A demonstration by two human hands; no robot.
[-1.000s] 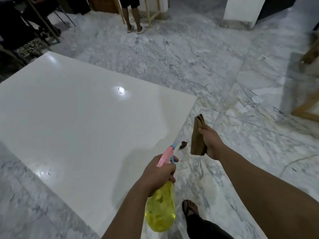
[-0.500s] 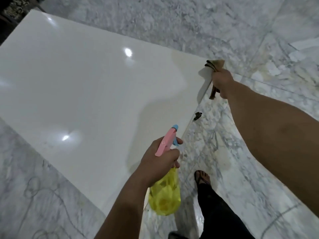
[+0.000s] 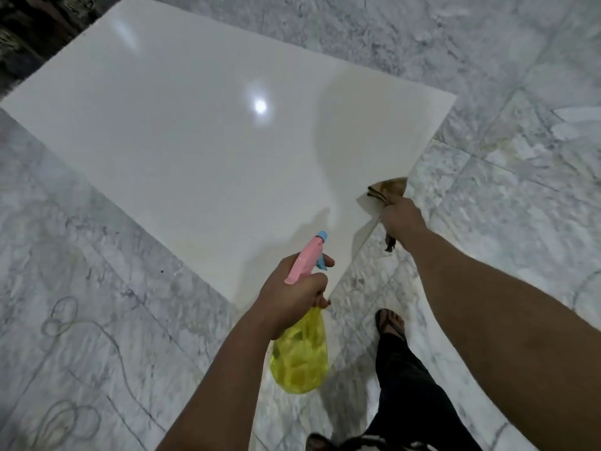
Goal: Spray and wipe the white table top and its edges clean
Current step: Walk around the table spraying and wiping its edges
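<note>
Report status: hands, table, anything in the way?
Left hand grips spray bottle, nozzle toward table top. Right hand presses brown cloth on its right edge. Top bare, nothing in the way.

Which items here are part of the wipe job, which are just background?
In use:
white table top
spray bottle, held in left hand
brown cloth, held in right hand at the table's near edge

Not in use:
marble floor
thin cable looped on the floor
sandalled foot
</note>
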